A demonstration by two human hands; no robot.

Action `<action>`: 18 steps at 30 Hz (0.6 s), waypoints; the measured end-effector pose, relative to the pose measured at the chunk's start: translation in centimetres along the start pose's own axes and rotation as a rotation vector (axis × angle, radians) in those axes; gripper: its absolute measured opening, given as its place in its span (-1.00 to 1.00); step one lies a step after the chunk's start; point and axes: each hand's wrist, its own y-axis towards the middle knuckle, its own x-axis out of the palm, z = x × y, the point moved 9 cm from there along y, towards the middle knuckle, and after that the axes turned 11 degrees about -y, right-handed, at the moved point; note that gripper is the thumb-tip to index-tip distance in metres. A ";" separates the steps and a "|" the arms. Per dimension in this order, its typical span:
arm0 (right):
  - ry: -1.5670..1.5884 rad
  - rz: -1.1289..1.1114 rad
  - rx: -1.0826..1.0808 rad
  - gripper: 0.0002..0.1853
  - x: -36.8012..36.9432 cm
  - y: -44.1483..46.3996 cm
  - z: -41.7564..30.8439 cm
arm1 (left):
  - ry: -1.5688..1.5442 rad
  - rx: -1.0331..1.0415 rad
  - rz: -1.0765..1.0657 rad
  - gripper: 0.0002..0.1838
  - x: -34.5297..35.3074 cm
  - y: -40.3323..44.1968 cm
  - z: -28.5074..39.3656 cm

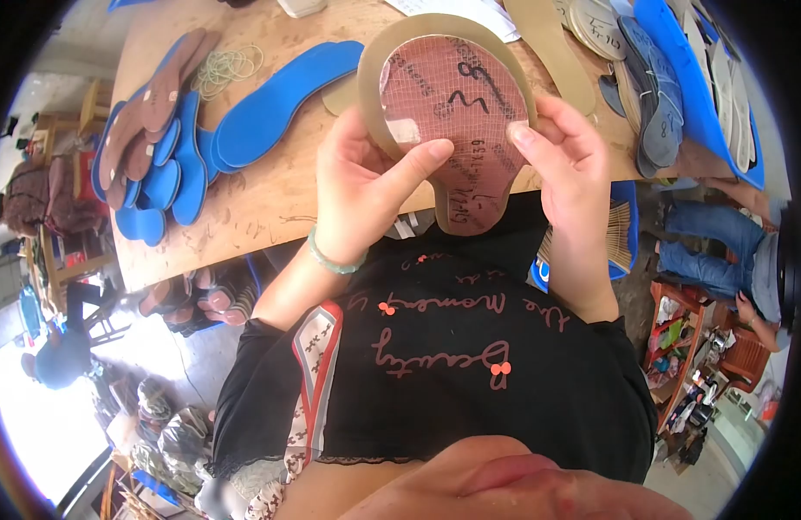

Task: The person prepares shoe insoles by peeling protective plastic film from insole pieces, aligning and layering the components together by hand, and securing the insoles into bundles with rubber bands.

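Above the table's near edge I hold a tan insole (403, 158) up, with a reddish-brown mesh-patterned insole board (452, 113) lying on it. Black handwriting covers the board, and its narrow part points down toward my shirt. My left hand (366, 178) is closed round the left side, thumb pressed on the board. On the opposite edge, my right hand (567, 160) pinches it with the thumb on top and the fingers behind. A pale rectangular patch (404, 131) shows on the board near my left thumb. The fingers behind the piece are partly hidden.
Blue insoles (283, 104) and brown insole pieces (153, 104) lie on the wooden table (270, 204), with rubber bands (227, 69) nearby. At right are tied dark insoles (659, 104) and a blue bin (721, 113). Another person (721, 247) is beyond, at far right.
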 end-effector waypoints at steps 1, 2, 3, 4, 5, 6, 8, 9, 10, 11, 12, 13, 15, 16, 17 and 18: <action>0.062 -0.002 0.012 -0.71 0.2 0.1 -0.2 | -0.005 -0.017 -0.017 -0.65 0.1 0.0 -0.2; 0.010 -0.012 -0.022 -0.70 0.1 0.0 -0.4 | 0.008 -0.031 -0.018 -0.65 0.2 -0.2 -0.4; -0.041 -0.021 -0.057 -0.70 -0.1 0.1 -0.4 | 0.021 -0.045 -0.020 -0.65 0.4 -0.4 -0.6; -0.094 -0.030 -0.092 -0.69 -0.2 0.0 -0.6 | 0.034 -0.058 -0.023 -0.65 0.7 -0.6 -0.8; -0.102 -0.004 -0.123 -0.68 -0.3 -0.1 -0.9 | 0.024 -0.049 -0.017 -0.65 0.8 -0.6 -0.8; -0.110 0.020 -0.153 -0.67 0.0 -0.4 -1.3 | 0.014 -0.041 -0.009 -0.64 0.8 -0.6 -0.7; -0.165 0.053 -0.199 -0.65 0.3 -0.7 -1.9 | 0.025 -0.024 0.001 -0.64 0.9 -0.7 -0.5; -0.211 0.062 -0.215 -0.64 0.4 -0.8 -2.3 | 0.046 -0.017 0.003 -0.63 0.9 -0.8 -0.5; -0.257 0.072 -0.231 -0.63 0.4 -0.8 -2.5 | 0.067 -0.010 0.005 -0.63 0.9 -0.8 -0.4; -0.298 0.076 -0.234 -0.64 0.4 -0.8 -2.5 | 0.075 -0.004 0.009 -0.63 0.9 -0.8 -0.4; -0.338 0.080 -0.236 -0.64 0.3 -0.8 -2.5 | 0.084 0.001 0.014 -0.63 0.9 -0.9 -0.5; -0.380 0.085 -0.238 -0.64 0.2 -0.9 -2.5 | 0.092 0.006 0.018 -0.63 0.9 -0.9 -0.5; -0.403 0.092 -0.237 -0.65 0.3 -0.9 -2.6 | 0.117 0.023 0.020 -0.63 0.9 -1.0 -0.4; -0.415 0.095 -0.238 -0.65 0.4 -0.9 -2.7 | 0.130 0.034 0.021 -0.63 0.9 -1.1 -0.3; -0.390 0.098 -0.211 -0.65 0.3 -0.9 -2.5 | 0.126 0.029 0.020 -0.63 1.0 -1.1 -0.4; -0.364 0.099 -0.185 -0.65 0.2 -0.9 -2.3 | 0.123 0.024 0.019 -0.63 0.9 -1.1 -0.4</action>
